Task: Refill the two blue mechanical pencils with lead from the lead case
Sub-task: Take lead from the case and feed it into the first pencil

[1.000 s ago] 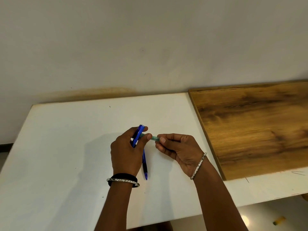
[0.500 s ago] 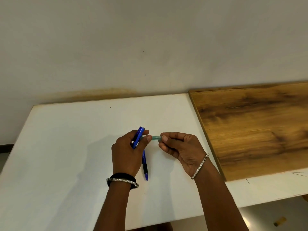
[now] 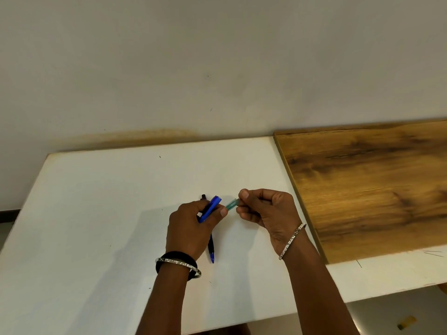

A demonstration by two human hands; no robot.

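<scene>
White counter [image 3: 96, 213] runs beneath a plain pale wall, and both hands work above its middle. The left hand [image 3: 191, 228] is closed around two blue mechanical pencils [image 3: 211, 207]; their barrels are mostly hidden in the fist, one blue tip [image 3: 212, 258] poking out below the palm and a dark cap end [image 3: 203, 196] above the knuckles. The right hand [image 3: 266, 211] pinches a small translucent green lead case [image 3: 231, 204] just right of the pencils, its far end covered by fingers; whether it is open cannot be made out. A brown wood-grain board [image 3: 375, 189] lies right of the hands, cut off by the frame. Left of the hands the counter is bare to its edge.
</scene>
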